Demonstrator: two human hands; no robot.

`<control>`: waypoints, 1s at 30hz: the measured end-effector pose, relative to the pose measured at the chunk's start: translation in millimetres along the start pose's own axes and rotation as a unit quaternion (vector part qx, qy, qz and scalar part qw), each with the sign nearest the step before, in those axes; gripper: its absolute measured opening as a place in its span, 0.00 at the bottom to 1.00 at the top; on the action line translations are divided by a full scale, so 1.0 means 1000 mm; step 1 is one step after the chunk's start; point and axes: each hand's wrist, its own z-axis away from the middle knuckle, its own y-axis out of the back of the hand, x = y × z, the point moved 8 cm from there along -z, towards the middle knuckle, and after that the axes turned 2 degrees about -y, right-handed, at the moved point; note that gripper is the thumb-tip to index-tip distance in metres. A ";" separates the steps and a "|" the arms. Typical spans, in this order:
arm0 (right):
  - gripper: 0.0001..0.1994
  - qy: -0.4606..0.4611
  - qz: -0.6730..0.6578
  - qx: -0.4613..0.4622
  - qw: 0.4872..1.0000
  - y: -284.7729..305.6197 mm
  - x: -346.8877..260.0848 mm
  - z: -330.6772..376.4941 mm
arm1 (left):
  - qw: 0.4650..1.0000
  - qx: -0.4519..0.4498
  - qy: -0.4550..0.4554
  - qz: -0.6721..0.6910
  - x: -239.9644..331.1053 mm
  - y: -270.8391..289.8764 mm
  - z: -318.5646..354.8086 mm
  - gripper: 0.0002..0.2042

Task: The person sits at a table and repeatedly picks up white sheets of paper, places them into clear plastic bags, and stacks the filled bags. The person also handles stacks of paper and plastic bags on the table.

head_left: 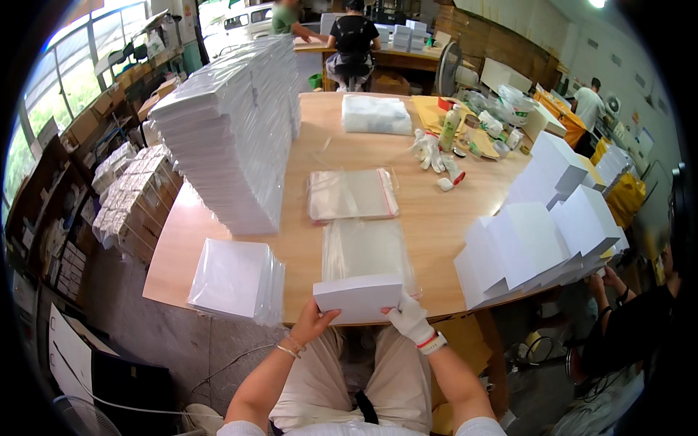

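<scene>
At the table's near edge I hold a thick white paper stack (358,299) tilted up between both hands. My left hand (314,322), bare, is closed on its left end, thumb across the near face. My right hand (410,318), in a white glove, grips the right end. Just beyond lies a clear plastic bag (366,248), partly under the paper. Farther back rests a pile of clear bags (352,194) with a red edge strip. Left of my hands is a low pile of plastic-wrapped white stacks (231,275).
A tall pile of wrapped stacks (218,138) rises at the left. Unwrapped white stacks (527,236) lean at the right edge. White gloves (429,151), a spray bottle (450,127) and tape rolls lie toward the far right. Nearby on the right, another person's arm (625,320) reaches the stacks.
</scene>
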 end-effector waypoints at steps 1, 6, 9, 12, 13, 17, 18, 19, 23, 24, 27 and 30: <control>0.18 0.010 -0.157 0.045 0.987 0.010 -0.008 0.011 | 0.999 0.003 0.013 0.044 0.010 -0.006 0.006 0.19; 0.22 -0.022 -0.068 0.212 0.975 0.036 -0.012 0.098 | 0.983 0.018 0.058 0.172 0.025 -0.085 0.015 0.23; 0.26 -0.087 -0.240 0.225 0.941 0.039 0.011 0.128 | 0.966 -0.067 0.135 0.210 0.006 -0.108 0.010 0.25; 0.29 -0.105 -0.453 0.210 0.860 0.051 0.019 0.141 | 0.997 -0.024 0.065 0.033 0.000 -0.075 -0.028 0.23; 0.30 -0.125 -0.462 0.202 0.854 0.052 0.025 0.145 | 0.978 0.002 -0.055 -0.199 0.027 -0.072 -0.042 0.20; 0.33 -0.181 -0.478 0.126 0.850 0.058 0.050 0.152 | 0.758 -0.127 -0.068 -0.636 -0.005 -0.099 -0.075 0.11; 0.33 -0.187 -0.480 0.097 0.852 0.058 0.052 0.151 | 0.747 -0.118 -0.092 -0.648 -0.009 -0.103 -0.076 0.09; 0.33 -0.184 -0.469 0.108 0.857 0.062 0.048 0.146 | 0.732 -0.110 -0.120 -0.662 -0.007 -0.106 -0.080 0.07; 0.31 -0.194 -0.406 0.097 0.888 0.064 0.033 0.125 | 0.740 -0.120 -0.130 -0.649 -0.018 -0.100 -0.096 0.05; 0.30 -0.201 -0.385 0.083 0.897 0.062 0.031 0.119 | 0.787 -0.087 -0.124 -0.599 -0.017 -0.089 -0.099 0.06; 0.25 -0.252 -0.404 0.006 0.879 0.045 0.031 0.099 | 0.872 -0.008 -0.126 -0.473 -0.016 -0.060 -0.100 0.08; 0.21 -0.277 -0.398 0.041 0.873 0.036 0.039 0.080 | 0.872 0.017 -0.207 -0.443 -0.017 -0.056 -0.091 0.09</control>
